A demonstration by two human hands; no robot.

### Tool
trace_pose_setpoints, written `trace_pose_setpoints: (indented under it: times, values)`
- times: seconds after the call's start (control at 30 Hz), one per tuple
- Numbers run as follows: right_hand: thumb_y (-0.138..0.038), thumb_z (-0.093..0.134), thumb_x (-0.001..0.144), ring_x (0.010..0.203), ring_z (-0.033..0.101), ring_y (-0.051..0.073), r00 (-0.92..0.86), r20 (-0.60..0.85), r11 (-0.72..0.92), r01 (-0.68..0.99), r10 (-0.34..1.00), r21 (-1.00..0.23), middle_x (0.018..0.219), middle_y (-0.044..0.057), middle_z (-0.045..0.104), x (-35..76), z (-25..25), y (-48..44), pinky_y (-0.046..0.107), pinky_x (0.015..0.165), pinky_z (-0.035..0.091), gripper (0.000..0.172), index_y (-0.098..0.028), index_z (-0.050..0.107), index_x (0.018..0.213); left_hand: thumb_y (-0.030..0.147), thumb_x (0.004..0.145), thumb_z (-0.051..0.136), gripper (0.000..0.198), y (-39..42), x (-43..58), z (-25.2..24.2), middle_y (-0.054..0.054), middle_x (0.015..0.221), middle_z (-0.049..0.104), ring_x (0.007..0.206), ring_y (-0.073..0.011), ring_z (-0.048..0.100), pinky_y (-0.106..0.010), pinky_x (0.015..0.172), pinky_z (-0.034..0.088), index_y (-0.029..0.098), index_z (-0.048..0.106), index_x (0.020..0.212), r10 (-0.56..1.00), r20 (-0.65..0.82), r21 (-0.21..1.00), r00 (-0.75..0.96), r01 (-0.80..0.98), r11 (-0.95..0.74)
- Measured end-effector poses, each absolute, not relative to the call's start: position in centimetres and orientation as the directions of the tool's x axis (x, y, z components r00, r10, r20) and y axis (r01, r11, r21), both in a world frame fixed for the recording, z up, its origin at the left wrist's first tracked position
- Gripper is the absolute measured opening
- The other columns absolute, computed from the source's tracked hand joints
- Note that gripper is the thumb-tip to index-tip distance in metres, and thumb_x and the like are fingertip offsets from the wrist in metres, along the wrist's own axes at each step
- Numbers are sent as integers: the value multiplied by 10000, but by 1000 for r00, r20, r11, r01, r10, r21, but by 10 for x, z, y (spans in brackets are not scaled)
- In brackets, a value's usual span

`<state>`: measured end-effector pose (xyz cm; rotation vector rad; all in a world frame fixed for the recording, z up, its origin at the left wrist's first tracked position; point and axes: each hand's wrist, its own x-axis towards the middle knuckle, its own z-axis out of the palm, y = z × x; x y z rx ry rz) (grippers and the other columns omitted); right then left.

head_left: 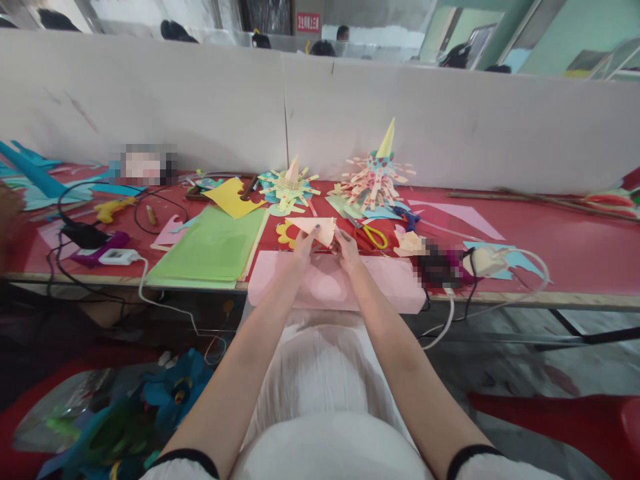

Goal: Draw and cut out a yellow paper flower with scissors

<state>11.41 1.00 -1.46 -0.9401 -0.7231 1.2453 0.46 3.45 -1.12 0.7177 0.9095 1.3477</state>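
Both forearms are reaching up from the bottom of the frame toward the middle, meeting over a pale pink paper sheet (395,283) that is lying flat on the red counter (575,250) and hanging a little over its near edge. The left hand (304,248) and the right hand (347,250) are pinching a cream paper cone piece (316,229) between them, the left fingers (314,233) gripping its lower left edge and the right fingers gripping its lower right, so the piece is being held tilted up just above the pink sheet, probably to keep the fold steady from both sides.

Just right of the hands, yellow-handled scissors (370,233) are lying within easy reach. Left of centre, a light green paper sheet (213,252) is resting flat with a yellow paper cut-out (231,197) behind it. Behind the hands, at the foot of the white partition wall (200,107), a small fringed paper tree in yellow and teal (289,187) and a taller pink fringed paper tree with a yellow tip (376,175) are standing upright, apparently set back out of the working area.
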Motion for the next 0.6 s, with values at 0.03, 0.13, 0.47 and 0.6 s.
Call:
trace_pose_setpoints:
  times: [0.03,0.13,0.47,0.6]
  values:
    - [-492,744,541,441,470,80,194,-43,52,-460,980,-887,502,-64,536,114,-14,10,215,406,270,365,-209,614,733,271,722,687,228,35,4,-12,-50,997,669,1003,-214,624,-404,882,522,209,599,923,992,-125,865,-11,-491,104]
    - [-450,755,529,446,468,77,202,-52,54,-483,978,-874,513,-63,546,113,-13,9,213,406,264,349,-206,628,744,246,735,669,204,34,4,-11,-62,1052,659,1033,-220,614,-414,889,517,205,596,921,992,-126,865,-26,-492,97]
    - [-419,769,515,467,481,83,184,-75,19,-463,980,-886,512,-70,535,114,-12,8,219,429,280,363,-198,660,780,174,700,676,193,36,4,-13,-64,1047,664,1058,-237,603,-418,886,516,199,597,873,991,-133,863,-33,-495,100]
    - [-427,764,535,494,507,97,147,-62,4,-412,987,-911,543,-56,567,116,-16,9,230,457,322,365,-194,669,800,197,688,686,215,38,3,-19,-52,1012,676,989,-216,628,-395,884,514,201,605,887,997,-77,869,-16,-491,59]
